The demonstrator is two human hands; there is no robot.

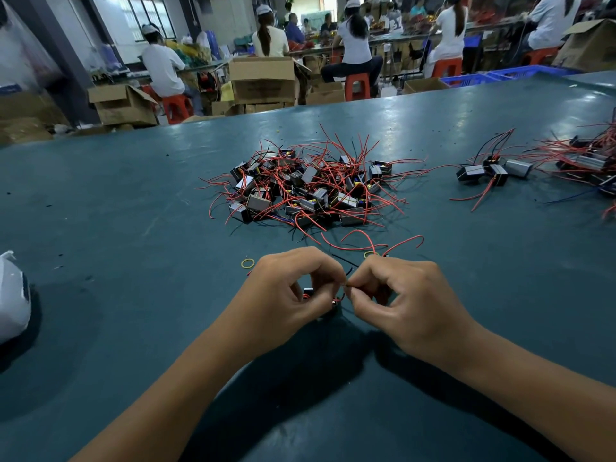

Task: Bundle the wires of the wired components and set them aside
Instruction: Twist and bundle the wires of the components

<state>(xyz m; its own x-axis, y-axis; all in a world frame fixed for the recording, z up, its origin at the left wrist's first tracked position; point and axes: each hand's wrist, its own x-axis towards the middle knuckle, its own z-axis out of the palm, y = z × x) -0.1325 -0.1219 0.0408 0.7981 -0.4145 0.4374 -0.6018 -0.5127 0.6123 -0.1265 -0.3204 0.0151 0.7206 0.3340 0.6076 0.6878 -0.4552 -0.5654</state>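
Note:
My left hand (286, 288) grips a small black wired component (308, 291), mostly hidden under its curled fingers, close to the near middle of the green table (133, 211). My right hand (400, 295) pinches the component's wires between thumb and forefinger, right beside the left fingertips. Loose red wires (376, 243) curl out behind both hands. A heap of wired components (310, 188) with tangled red wires lies farther back at the centre. A smaller group of components (493, 170) sits to the right.
Two yellow rubber bands (247, 262) (370, 254) lie just beyond my hands. More components with red wires (590, 161) spread at the right edge. A white plastic bag (13, 295) sits at the left edge. Seated workers, cardboard boxes and red stools fill the background.

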